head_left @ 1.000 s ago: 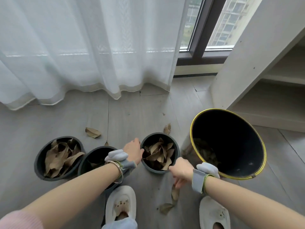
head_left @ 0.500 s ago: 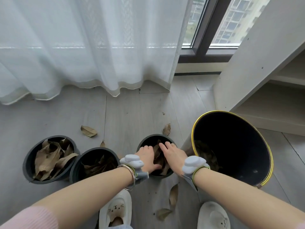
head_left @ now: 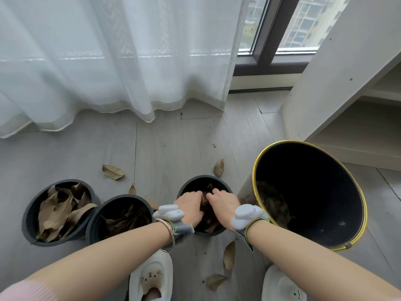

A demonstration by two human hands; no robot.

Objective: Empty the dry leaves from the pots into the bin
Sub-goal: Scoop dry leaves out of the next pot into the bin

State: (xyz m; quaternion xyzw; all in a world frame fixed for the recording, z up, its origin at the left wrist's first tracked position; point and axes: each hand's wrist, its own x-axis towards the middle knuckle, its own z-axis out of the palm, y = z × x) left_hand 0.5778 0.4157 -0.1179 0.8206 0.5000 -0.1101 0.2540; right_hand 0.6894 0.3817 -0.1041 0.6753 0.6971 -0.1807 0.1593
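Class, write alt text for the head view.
Both hands, left hand and right hand, reach into the leaves of the pot nearest a gold-rimmed bin. Two more leaf-filled pots stand left.

A sheer white curtain point(head_left: 108, 61) hangs to the pale grey plank floor point(head_left: 169, 144), daylight glowing through it. To its right a dark-framed window point(head_left: 273, 40) shows apartment blocks outside (hazy through the glass). A white shelving unit point(head_left: 351, 88) stands at the right, its open shelves in shadow.
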